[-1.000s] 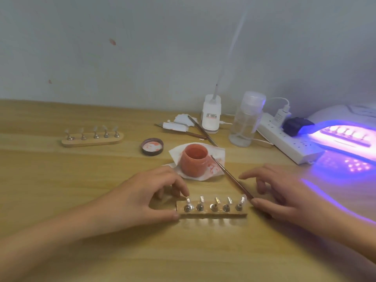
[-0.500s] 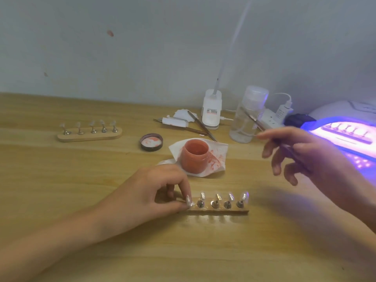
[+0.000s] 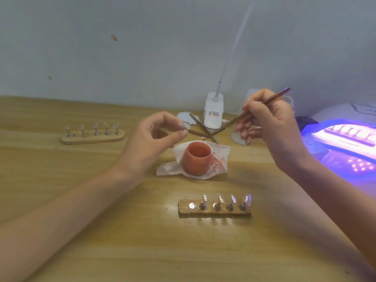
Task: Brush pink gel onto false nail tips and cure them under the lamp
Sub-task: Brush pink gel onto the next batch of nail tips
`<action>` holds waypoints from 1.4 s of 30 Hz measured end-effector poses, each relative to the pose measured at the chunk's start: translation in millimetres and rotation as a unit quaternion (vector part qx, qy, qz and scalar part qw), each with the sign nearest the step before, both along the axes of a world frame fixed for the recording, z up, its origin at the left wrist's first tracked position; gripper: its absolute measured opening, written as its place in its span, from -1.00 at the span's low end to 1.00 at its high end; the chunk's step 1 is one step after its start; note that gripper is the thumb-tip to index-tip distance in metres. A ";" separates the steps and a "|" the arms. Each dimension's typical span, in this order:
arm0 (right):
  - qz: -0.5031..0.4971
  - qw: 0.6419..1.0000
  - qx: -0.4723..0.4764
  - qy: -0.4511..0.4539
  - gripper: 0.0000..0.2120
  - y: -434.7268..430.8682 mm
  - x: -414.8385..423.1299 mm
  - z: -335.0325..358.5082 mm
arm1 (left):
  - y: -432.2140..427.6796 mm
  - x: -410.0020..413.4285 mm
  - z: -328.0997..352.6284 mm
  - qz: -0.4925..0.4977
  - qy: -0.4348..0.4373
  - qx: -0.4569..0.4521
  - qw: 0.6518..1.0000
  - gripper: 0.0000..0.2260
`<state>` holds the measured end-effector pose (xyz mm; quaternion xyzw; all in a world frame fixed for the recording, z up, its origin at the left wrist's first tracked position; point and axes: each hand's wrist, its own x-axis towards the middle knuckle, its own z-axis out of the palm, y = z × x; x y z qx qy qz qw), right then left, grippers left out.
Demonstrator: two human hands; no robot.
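Left hand (image 3: 154, 137) grip: thumb and forefinger pinching a clear nail tip (image 3: 183, 127) near the pink gel pot (image 3: 197, 158). Right hand (image 3: 270, 123) grip: fingers curled around the brush (image 3: 232, 122).

A small nail-art work corner is shown, set up on a wooden table (image 3: 81, 241) against a bare pale wall (image 3: 142, 47). It is marked by a glowing violet curing lamp (image 3: 333, 115), a wooden stand of false nail tips (image 3: 214, 213), an open pot of pink gel (image 3: 197, 159) and thin brushes (image 3: 203, 130).
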<state>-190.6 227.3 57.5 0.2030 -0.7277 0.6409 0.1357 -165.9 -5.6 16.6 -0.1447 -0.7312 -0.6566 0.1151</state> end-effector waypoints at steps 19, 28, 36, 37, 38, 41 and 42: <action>0.070 0.997 0.024 -0.018 -0.90 -11.6 -0.9 -39.3 | -5.6 -1.1 -28.0 0.021 -0.011 -0.038 0.999 -0.91; 0.039 0.984 -0.125 -0.119 -0.73 2.8 -0.7 -57.3 | -5.8 0.2 -27.9 0.023 -0.008 -0.074 0.997 -0.91; 0.075 0.968 -0.166 -0.174 -0.80 3.1 0.1 -54.8 | -4.6 0.7 -27.4 0.021 -0.005 -0.089 0.996 -0.92; 0.079 0.967 -0.168 -0.174 -0.84 3.3 0.1 -54.3 | -4.5 0.7 -27.0 0.020 -0.007 -0.086 0.996 -0.93; 0.081 0.967 -0.168 -0.173 -0.87 3.3 0.2 -54.1 | -4.6 0.8 -26.8 0.018 -0.008 -0.082 0.996 -0.93; 0.073 0.971 -0.164 -0.158 -0.84 3.9 1.0 -55.1 | -4.9 1.2 -26.6 0.013 -0.009 -0.065 0.998 -0.94; 0.069 0.972 -0.164 -0.154 -0.82 3.9 1.0 -55.7 | -5.1 1.2 -26.6 0.013 -0.010 -0.063 0.998 -0.94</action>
